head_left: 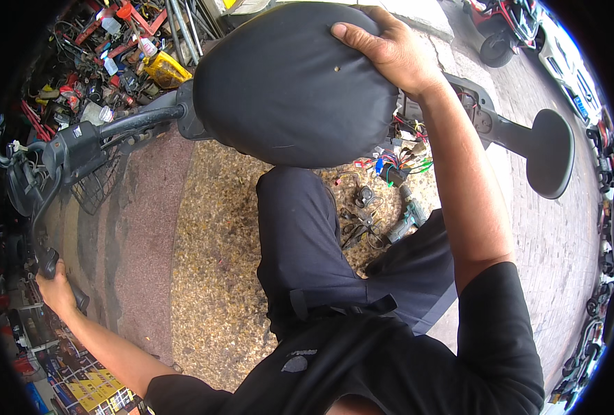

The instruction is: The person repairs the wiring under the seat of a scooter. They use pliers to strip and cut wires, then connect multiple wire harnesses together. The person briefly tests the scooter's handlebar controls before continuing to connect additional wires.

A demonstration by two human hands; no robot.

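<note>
Fingers (362, 31) of right hand (390, 52) spread wide and pressed flat over top edge of black scooter seat (290, 86), thumb on near face, rest curled over far rim; palm grip, not a pinch. Left hand (57, 290) wrapped closed round black handlebar grip (48, 266) at far left, arm stretched out to reach it.

Seat tipped up on its front hinge, padded face toward camera, small tan speck near its right side. Sits mid-top of frame, above raised knee in dark trousers (300, 235). Handlebar (79, 149) with black switch housing runs from seat's left edge out to left; wire basket (96, 183) hangs under it.

Under seat's right edge: open scooter body with bundle of coloured wires (397, 162) — red, blue, green, yellow. Cordless drill (407, 221), grey-green, lies on pebbled paving below wires, loose black cable and small parts just beside it. Black rear pad (552, 152) juts out right.

Top-left corner of paving: heap of red tools and scrap, crumpled yellow bag (165, 69), small white squeeze bottles with red caps (148, 47). Bottom-left: flat yellow boxes (96, 391) with dark print, stacked near left elbow; print too small to make out.
</note>
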